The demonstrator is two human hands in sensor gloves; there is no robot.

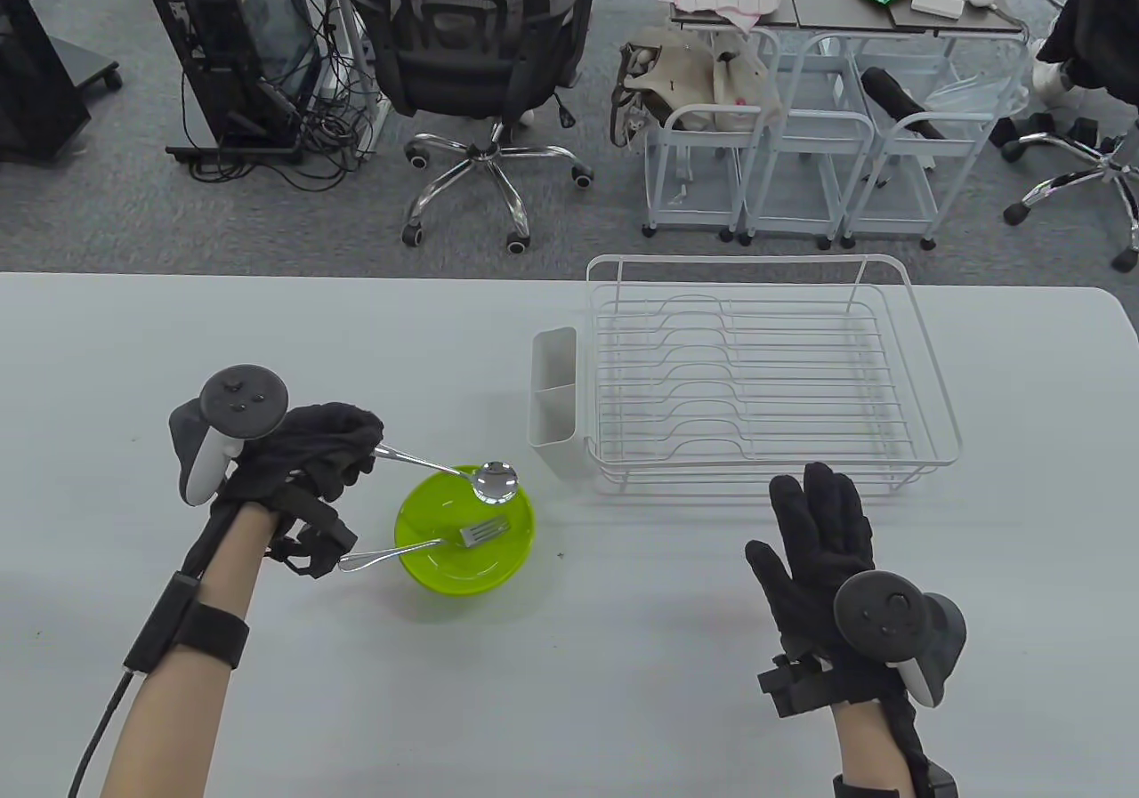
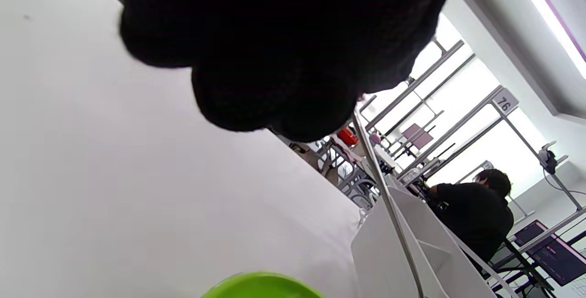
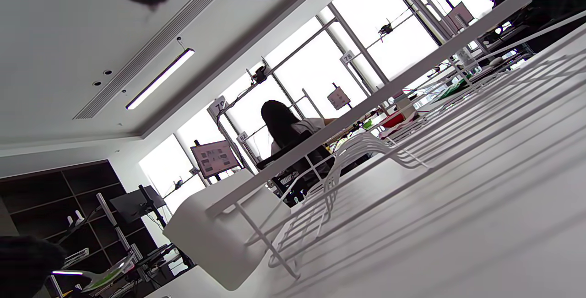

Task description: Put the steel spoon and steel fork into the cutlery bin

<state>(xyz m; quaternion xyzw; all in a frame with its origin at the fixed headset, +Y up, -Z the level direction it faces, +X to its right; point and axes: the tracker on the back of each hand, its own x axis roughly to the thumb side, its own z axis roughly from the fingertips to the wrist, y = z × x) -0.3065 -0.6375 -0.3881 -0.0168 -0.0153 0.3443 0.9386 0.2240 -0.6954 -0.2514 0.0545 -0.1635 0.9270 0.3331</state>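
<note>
You have a green bowl (image 1: pixel 464 531) near-left on the table (image 1: pixel 267 335), with a white wire rack (image 1: pixel 765 371) to its far right. Beyond the table's far edge you see a black chair (image 1: pixel 476 51) on the left and white carts (image 1: pixel 792 166) on the right.

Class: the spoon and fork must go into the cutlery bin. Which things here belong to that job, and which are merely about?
Job: spoon, fork, bin, left hand.
About: green bowl, rack, right hand.

left hand (image 1: pixel 298 451): fingers curled, gripping | right hand (image 1: pixel 823 536): flat, fingers spread, holding nothing
</note>
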